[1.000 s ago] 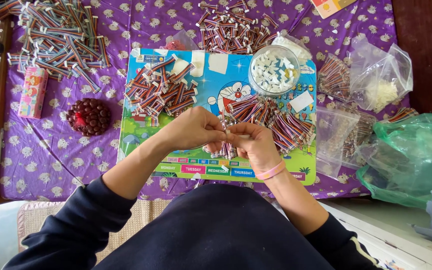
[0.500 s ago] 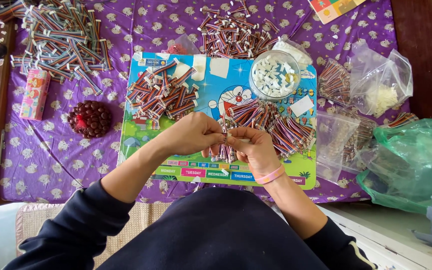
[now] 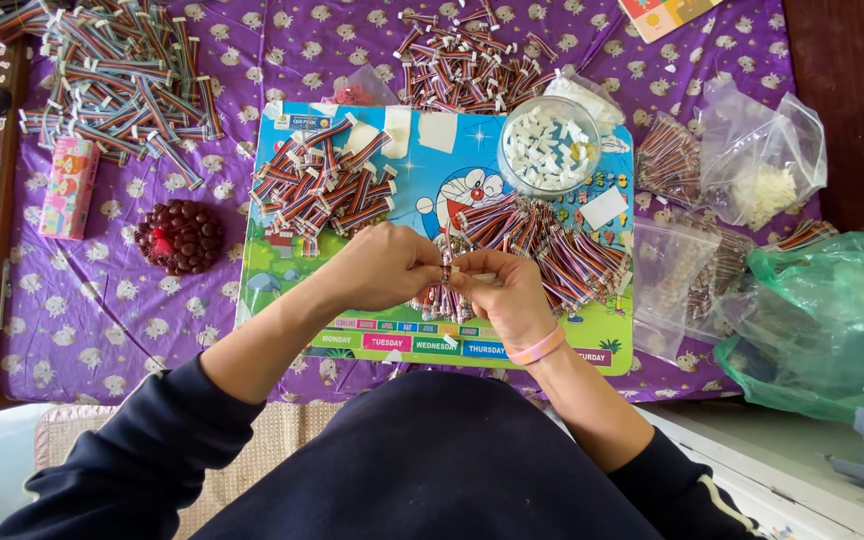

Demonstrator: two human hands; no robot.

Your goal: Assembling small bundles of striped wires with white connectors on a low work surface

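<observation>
Pinching one short ribbon cable between both hands, I had my left hand and right hand closed on it above the cartoon mat. One finished-looking pile lay left; a bigger heap seemingly remained, with white connectors in the bowl.

Purple patterned tablecloth, blue-green cartoon mat, rainbow-striped ribbon cables, green bag.

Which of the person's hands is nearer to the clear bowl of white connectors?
Right. The right hand lies just below the clear bowl, almost in line with it; the left hand sits farther off, down and to its left.
</observation>
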